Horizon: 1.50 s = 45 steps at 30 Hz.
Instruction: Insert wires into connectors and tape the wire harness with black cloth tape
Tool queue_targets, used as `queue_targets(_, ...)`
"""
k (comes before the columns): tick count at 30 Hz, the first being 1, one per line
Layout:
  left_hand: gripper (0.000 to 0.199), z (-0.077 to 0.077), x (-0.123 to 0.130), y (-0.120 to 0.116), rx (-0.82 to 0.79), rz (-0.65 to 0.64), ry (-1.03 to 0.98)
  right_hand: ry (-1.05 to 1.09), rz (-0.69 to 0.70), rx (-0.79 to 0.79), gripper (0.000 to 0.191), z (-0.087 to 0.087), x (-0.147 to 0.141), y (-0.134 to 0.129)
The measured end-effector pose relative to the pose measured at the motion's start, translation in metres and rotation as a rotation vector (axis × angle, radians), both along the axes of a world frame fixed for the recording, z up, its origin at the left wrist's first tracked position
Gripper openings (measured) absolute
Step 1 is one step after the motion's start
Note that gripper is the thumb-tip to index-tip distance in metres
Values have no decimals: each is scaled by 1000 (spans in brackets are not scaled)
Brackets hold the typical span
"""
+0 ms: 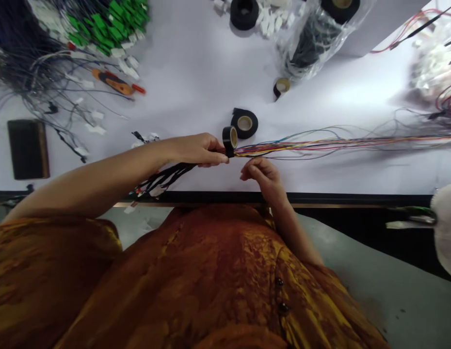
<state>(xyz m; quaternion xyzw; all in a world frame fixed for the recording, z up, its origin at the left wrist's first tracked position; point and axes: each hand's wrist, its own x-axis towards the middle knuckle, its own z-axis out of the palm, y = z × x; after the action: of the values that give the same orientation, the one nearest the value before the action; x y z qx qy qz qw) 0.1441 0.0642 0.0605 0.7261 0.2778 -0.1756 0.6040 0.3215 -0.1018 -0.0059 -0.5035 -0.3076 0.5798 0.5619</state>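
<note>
My left hand [207, 150] is closed around a wire harness [283, 145], its thumb and fingers gripping where the loose coloured wires meet the black-wrapped part. A small roll of black tape [230, 138] stands on edge at the fingertips, its strip against the wires. Black-covered branches [167, 175] of the harness come out below my left wrist toward the table edge. Just under the loose wires is my right hand [264, 177], fingers curled in; whatever they pinch, if anything, is too small to tell. A larger roll of black tape [244, 123] lies just behind the small roll.
Green connectors [109, 24] and dark wires [18, 48] are heaped at the far left, near an orange-black cutter [114, 81]. A dark phone-like rectangle [28, 149] lies left. Behind are another tape roll [282, 86] and a plastic bag [313, 43]. The table edge [338, 198] runs before me.
</note>
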Motion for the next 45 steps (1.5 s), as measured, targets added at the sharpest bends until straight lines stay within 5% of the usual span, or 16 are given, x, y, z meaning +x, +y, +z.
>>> queue_targets(5,38,2,7,2,-200,-15,-18,123,-71,4,33,-23,-10,9)
queue_targets(8,44,4,7,0,-245,-39,-3,-119,24,140,29,-20,-12,29)
queue_targets(13,51,-4,4,-14,265,20,57,-620,81,202,20,-13,11,2)
queue_targets(16,44,-13,6,-29,591,-3,70,-445,159,54,24,4,26,-22)
queue_targets(18,44,-13,7,-36,673,-52,70,-206,157,56,25,19,29,-21)
queue_targets(22,35,-6,9,-32,534,-75,-46,92,169,126,51,30,33,-4)
queue_targets(25,29,0,12,-19,333,-101,-103,48,207,-12,32,10,39,-12)
queue_targets(27,31,2,20,-10,138,-143,-54,17,99,-69,32,-8,40,-19)
queue_targets(30,34,5,39,-4,-160,-242,8,62,-29,4,52,-27,34,-11)
queue_targets(33,38,5,54,-6,-248,-256,-11,-65,88,120,43,-29,30,4)
queue_targets(38,46,-7,49,-25,201,-135,55,-516,171,23,22,-4,49,-25)
queue_targets(42,47,-17,40,-45,588,-186,36,-160,142,-51,32,26,62,-35)
queue_targets(45,46,-15,39,-46,564,-213,8,15,60,48,52,35,70,-23)
